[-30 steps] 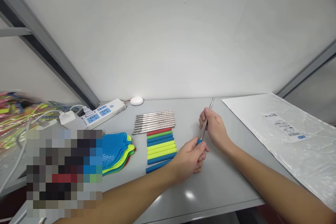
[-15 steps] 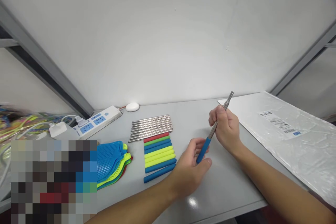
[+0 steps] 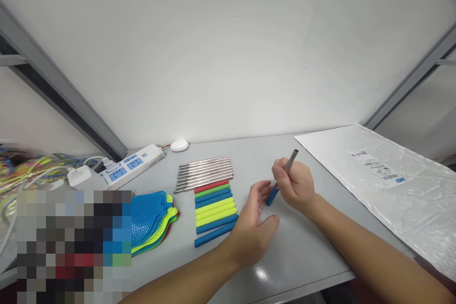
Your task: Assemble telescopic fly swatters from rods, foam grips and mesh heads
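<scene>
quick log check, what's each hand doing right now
Left hand: open, curved beside the blue cylindrical sleeve; contact can't be told.
Right hand: closed, holding the silver metal rod with that sleeve at its lower end.

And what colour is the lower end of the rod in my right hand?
Its lower end is blue; the head view shows it.

A metal rod [image 3: 292, 157] (blue sleeve [image 3: 272, 196] below) slants through the right hand [image 3: 295, 185].

1. Right of centre, my right hand [image 3: 297, 187] hides the middle of the blue-sleeved silver metal rod [image 3: 290, 161].
2. Right edge crops the flat white plastic bag [image 3: 338, 166], its printed white label [image 3: 378, 167] unreadably small.
3. Lower left, pixelation [image 3: 71, 247] covers part of the blue perforated plastic sheet [image 3: 147, 213].
</scene>
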Motion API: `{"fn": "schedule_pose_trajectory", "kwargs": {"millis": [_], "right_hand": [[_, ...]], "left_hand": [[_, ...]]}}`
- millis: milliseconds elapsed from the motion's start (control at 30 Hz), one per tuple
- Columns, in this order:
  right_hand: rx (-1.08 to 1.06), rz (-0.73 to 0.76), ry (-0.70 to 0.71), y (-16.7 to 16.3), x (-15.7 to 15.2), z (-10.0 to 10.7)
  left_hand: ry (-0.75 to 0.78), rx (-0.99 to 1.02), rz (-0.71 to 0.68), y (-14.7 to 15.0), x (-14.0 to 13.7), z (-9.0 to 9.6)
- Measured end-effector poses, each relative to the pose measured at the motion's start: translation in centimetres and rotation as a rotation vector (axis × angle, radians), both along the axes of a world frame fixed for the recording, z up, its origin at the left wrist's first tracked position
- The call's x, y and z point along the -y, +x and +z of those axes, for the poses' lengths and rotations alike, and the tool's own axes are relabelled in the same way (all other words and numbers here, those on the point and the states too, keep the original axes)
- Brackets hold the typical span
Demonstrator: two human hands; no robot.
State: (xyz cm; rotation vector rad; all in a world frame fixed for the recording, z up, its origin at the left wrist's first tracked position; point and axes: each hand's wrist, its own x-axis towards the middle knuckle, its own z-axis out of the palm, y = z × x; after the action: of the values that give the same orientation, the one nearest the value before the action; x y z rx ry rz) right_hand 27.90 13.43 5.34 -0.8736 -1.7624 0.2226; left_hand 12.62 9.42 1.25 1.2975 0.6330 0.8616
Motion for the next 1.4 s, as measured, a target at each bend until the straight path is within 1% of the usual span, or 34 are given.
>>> {"fn": "schedule_pose_trajectory", "kwargs": {"millis": [100, 200, 300, 400, 433, 500, 600, 667, 733, 800, 900, 967, 1067, 1167, 1267, 1400], "right_hand": [[-0.002, 0.044, 0.008, -0.4, -0.3, -0.9], [-0.052, 0.041, -0.002, -0.4, -0.5, -1.4], [-0.103, 0.038, -0.023, 0.0, -0.6, -1.5], [-0.135, 0.041, -0.049, 0.2, -0.5, -1.1], [-0.157, 0.043, -0.09, 0.2, -0.4, -0.8], [-0.272, 0.072, -0.242, 0.0, -0.2, 0.0], [-0.579, 0.167, -0.552, -0.4, 0.0, 1.3], [-0.781, 0.208, -0.689, -0.7, 0.0, 1.9], [-0.965, 0.22, -0.786, -0.6, -0.2, 2.2], [-1.137, 0.23, -0.855, -0.3, -0.7, 2.2], [-1.326, 0.248, -0.93, 0.5, -1.6, 1.9], [-1.377, 0.258, -0.951, 1.0, -2.2, 1.6], [-1.393, 0.258, -0.957, 1.4, -2.7, 1.2], [-1.389, 0.251, -0.94, 1.4, -2.8, 1.0], [-1.268, 0.209, -0.848, 1.2, -2.6, 1.0], [-1.084, 0.159, -0.7, 0.9, -2.0, 1.4]], "left_hand": [[0.044, -0.011, 0.015, 0.2, 0.0, 0.1], [0.049, -0.064, 0.042, 0.2, 0.0, -0.3], [0.042, -0.109, 0.061, 0.2, 0.0, -0.8], [0.055, -0.154, 0.062, 0.1, 0.0, -0.9], [0.066, -0.169, 0.062, 0.0, 0.1, -0.7], [0.094, -0.197, 0.056, 0.0, 0.1, -0.4], [0.128, -0.235, 0.042, 0.1, 0.1, 0.3], [0.138, -0.264, 0.026, 0.1, 0.1, 0.7], [0.143, -0.306, -0.005, 0.0, 0.2, 1.1], [0.129, -0.352, -0.066, -0.1, 0.3, 1.3], [0.102, -0.397, -0.172, -0.3, 0.3, 1.6], [0.119, -0.426, -0.184, -0.3, 0.3, 1.6], [0.151, -0.454, -0.176, -0.3, 0.1, 1.6], [0.175, -0.449, -0.231, -0.2, -0.1, 1.8], [0.201, -0.511, -0.251, -0.2, -0.2, 1.9], [0.199, -0.597, -0.203, -0.5, -0.1, 1.8]]}}
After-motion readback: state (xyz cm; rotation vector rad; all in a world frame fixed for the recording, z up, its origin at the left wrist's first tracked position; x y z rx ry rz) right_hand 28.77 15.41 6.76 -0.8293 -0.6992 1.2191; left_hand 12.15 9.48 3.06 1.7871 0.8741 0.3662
